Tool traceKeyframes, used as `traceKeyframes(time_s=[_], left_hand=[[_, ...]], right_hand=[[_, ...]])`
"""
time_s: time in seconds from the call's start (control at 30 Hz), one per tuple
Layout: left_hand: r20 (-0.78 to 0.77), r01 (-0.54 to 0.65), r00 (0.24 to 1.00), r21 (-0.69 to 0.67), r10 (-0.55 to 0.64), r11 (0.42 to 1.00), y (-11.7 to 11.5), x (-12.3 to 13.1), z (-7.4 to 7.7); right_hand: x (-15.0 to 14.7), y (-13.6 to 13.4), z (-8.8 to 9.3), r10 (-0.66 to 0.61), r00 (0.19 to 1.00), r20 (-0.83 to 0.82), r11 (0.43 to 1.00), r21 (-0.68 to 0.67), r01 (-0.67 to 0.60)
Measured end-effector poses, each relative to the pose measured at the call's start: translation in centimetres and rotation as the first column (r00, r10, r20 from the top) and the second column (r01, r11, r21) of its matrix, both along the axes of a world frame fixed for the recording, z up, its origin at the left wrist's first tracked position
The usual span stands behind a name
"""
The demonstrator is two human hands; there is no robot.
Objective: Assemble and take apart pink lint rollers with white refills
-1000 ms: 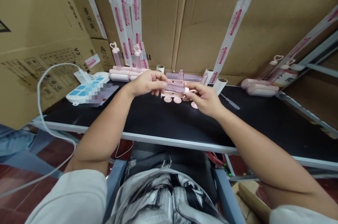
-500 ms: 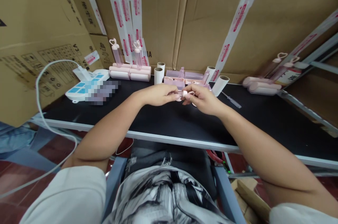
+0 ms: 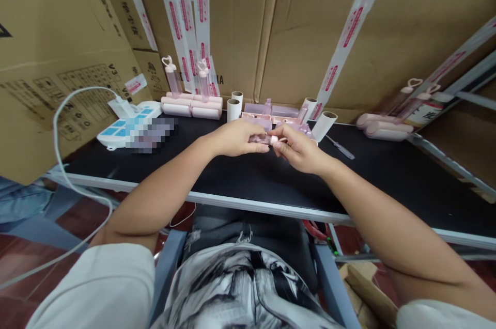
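Observation:
My left hand [image 3: 234, 139] is closed around a clear pink tube [image 3: 260, 139], its thumb below and its fingers above. The tube lies sideways over the black table. At its right end sits a pale pink cap [image 3: 274, 140], pinched by my right hand [image 3: 299, 150] between thumb and fingers. A loop on the cap is partly covered by those fingers. Just behind my hands lie translucent pink parts [image 3: 258, 121], with white tubes standing at both sides, among them a white tube [image 3: 233, 111] on the left and a leaning white tube [image 3: 324, 126] on the right.
Pink rollers [image 3: 206, 107] with capped tubes [image 3: 173, 77] stand at the back left, near a power strip [image 3: 116, 135] and its cable. More pink rollers [image 3: 388, 130] are at the right. A screwdriver [image 3: 343, 149] lies right of my hand. Cardboard [image 3: 232, 24] walls the back.
My right hand has shifted slightly right and down with the cap. More of the clear tube shows between my hands, and my left thumb now reaches along below it.

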State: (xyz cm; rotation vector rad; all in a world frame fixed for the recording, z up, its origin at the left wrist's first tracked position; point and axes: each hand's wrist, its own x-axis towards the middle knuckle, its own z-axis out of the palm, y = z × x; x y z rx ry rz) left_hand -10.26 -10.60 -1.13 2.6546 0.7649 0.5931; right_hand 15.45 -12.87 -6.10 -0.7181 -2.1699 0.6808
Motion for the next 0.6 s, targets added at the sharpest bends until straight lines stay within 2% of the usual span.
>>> traceKeyframes(time_s=[0.23, 0.6], left_hand=[[0.009, -0.024, 1.000, 0.027, 0.023, 0.999, -0.15, 0.06, 0.03], [-0.061, -0.029, 0.998, 0.072, 0.034, 0.997, -0.08, -0.12, 0.00]], right_hand=[[0.13, 0.14, -0.43, -0.049, 0.999, -0.012, 0.997, 0.056, 0.050], [0.10, -0.09, -0.21, -0.099, 0.991, 0.094, 0.980, 0.181, 0.080]])
